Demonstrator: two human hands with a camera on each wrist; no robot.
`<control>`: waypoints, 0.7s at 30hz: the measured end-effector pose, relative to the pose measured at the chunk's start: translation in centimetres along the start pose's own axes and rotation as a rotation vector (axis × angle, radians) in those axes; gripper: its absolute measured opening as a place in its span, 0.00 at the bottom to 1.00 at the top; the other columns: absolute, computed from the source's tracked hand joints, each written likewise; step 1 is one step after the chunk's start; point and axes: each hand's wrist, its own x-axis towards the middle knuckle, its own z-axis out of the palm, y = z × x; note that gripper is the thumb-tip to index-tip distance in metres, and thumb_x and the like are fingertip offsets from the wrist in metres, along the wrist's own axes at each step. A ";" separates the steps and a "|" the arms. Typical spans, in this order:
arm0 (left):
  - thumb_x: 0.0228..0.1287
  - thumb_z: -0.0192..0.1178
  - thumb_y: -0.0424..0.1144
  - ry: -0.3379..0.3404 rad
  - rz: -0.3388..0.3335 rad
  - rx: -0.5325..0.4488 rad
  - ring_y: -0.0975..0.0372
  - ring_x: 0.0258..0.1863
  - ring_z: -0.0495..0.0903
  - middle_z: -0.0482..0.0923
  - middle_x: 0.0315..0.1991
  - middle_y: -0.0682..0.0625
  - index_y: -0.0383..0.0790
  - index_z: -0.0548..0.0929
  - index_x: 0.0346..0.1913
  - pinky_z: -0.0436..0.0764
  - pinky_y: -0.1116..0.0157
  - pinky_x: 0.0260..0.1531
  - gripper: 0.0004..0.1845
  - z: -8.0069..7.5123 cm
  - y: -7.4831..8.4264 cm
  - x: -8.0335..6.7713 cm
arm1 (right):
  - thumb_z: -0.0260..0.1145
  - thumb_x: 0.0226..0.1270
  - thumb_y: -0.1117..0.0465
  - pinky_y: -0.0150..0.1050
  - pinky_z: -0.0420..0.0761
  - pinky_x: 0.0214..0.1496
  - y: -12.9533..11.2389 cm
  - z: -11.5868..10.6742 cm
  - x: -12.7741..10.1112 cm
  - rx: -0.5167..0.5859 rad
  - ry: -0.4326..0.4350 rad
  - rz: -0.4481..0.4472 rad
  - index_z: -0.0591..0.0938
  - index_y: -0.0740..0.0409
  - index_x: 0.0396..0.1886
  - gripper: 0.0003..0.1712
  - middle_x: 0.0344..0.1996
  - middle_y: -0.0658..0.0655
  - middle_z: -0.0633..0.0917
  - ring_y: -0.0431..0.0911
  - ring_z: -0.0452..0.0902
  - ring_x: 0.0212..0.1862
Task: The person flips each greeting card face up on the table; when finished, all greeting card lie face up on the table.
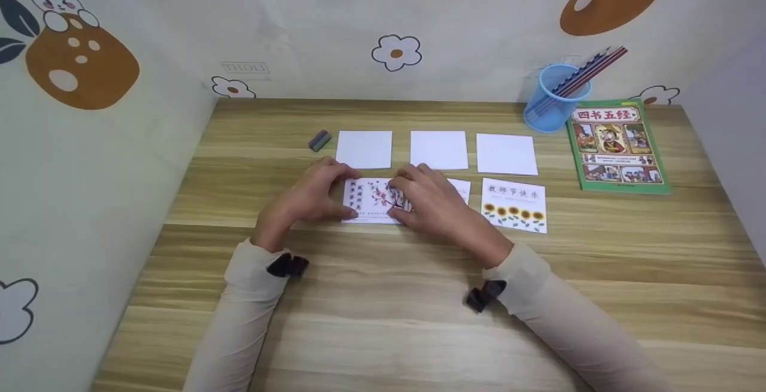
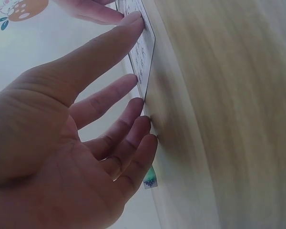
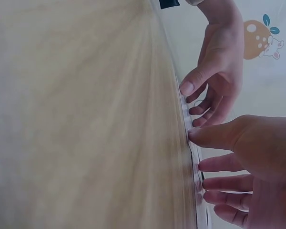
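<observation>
A card with pink blossoms and dark characters point(image 1: 374, 200) lies flat on the table in the head view, between both hands. My left hand point(image 1: 317, 191) touches its left end, the thumb at the near corner and the fingertips by the far corner. In the left wrist view, that thumb point(image 2: 109, 45) rests on the card with the fingers loosely extended. My right hand point(image 1: 437, 203) touches the card's right end, thumb and fingers spread apart. It covers most of a second printed card point(image 1: 461, 188). Just right of it lies a sunflower card point(image 1: 514, 205).
Behind the printed cards lie three blank white cards point(image 1: 364, 149), point(image 1: 438, 149), point(image 1: 507, 154) in a row. A small dark eraser-like block point(image 1: 320, 140) sits at their left. A blue pencil cup point(image 1: 547, 111) and a green-bordered book point(image 1: 619, 146) stand at the back right, near the patterned wall.
</observation>
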 end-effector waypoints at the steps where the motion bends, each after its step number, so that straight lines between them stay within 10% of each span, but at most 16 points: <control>1: 0.48 0.80 0.47 0.000 -0.002 0.002 0.54 0.58 0.71 0.72 0.57 0.45 0.46 0.78 0.64 0.71 0.54 0.66 0.38 0.0 0.0 0.0 | 0.71 0.64 0.43 0.48 0.72 0.61 0.0 0.0 0.0 0.001 -0.003 0.002 0.81 0.51 0.61 0.30 0.58 0.52 0.77 0.49 0.71 0.56; 12: 0.53 0.77 0.48 0.001 0.000 -0.009 0.54 0.59 0.71 0.71 0.58 0.47 0.48 0.78 0.64 0.71 0.53 0.66 0.34 -0.4 -0.3 0.0 | 0.70 0.64 0.42 0.49 0.72 0.62 0.4 -0.2 0.4 0.055 0.016 -0.015 0.80 0.50 0.62 0.31 0.59 0.52 0.78 0.49 0.71 0.58; 21: 0.63 0.69 0.45 0.137 0.086 -0.052 0.52 0.64 0.71 0.78 0.59 0.46 0.45 0.79 0.62 0.68 0.51 0.68 0.25 1.0 1.9 1.4 | 0.67 0.68 0.43 0.51 0.72 0.66 4.3 -1.4 -1.1 0.153 0.128 0.010 0.82 0.49 0.59 0.25 0.59 0.51 0.80 0.48 0.73 0.62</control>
